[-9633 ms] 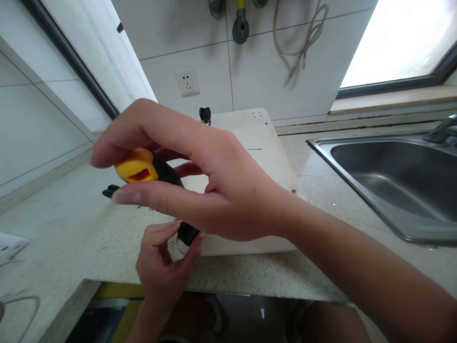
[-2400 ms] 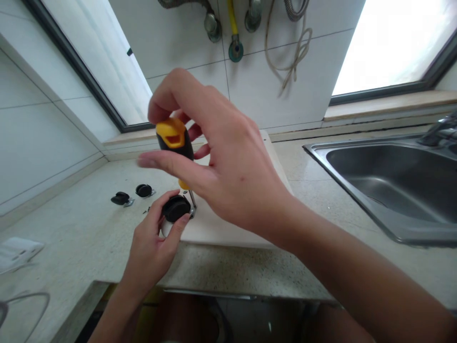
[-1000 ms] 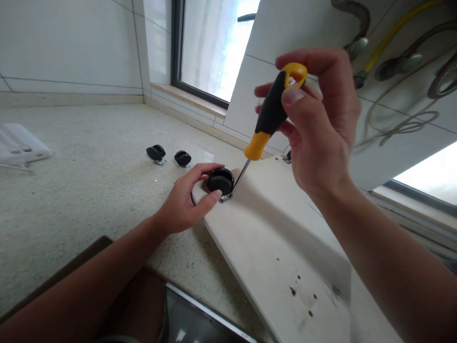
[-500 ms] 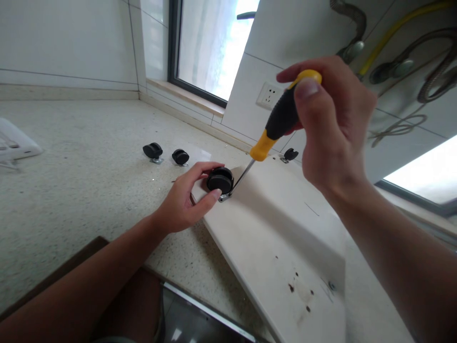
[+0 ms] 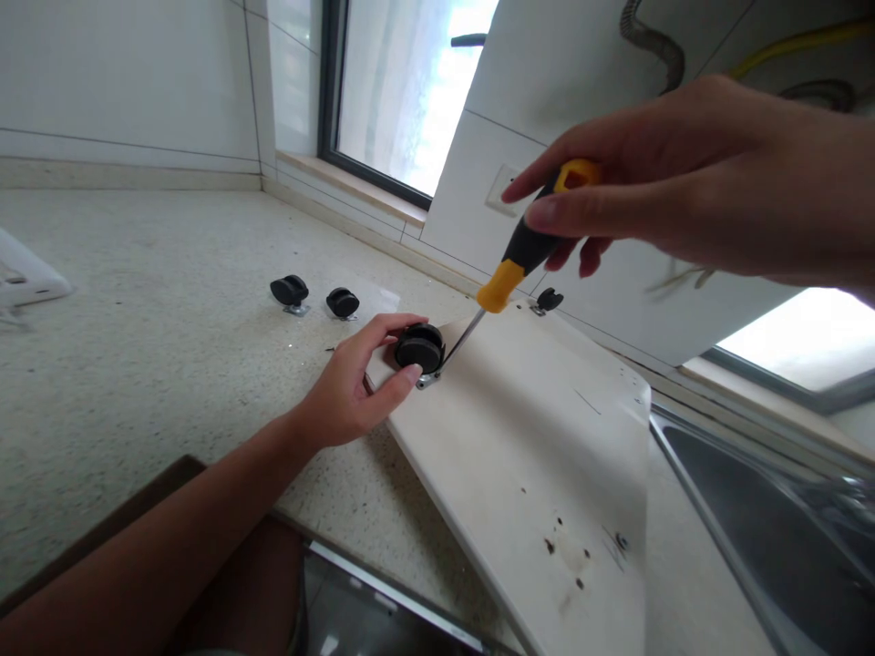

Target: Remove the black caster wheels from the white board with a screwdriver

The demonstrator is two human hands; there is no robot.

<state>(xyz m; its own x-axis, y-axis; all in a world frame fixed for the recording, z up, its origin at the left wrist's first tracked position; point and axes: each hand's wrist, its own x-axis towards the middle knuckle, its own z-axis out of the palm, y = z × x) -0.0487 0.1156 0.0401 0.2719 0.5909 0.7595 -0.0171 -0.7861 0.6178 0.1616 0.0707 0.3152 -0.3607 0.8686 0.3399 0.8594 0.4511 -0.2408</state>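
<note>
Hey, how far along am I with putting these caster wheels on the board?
One caster already stands at the board's far corner, though whether it is screwed down cannot be told. In hand: your left hand steadies a second caster at the near-left corner while your right hand works the screwdriver at its plate. Left: two loose casters on the countertop.

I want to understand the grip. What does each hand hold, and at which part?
The right hand holds the screwdriver by the top of its handle. The left hand grips the black caster wheel by its sides.
</note>
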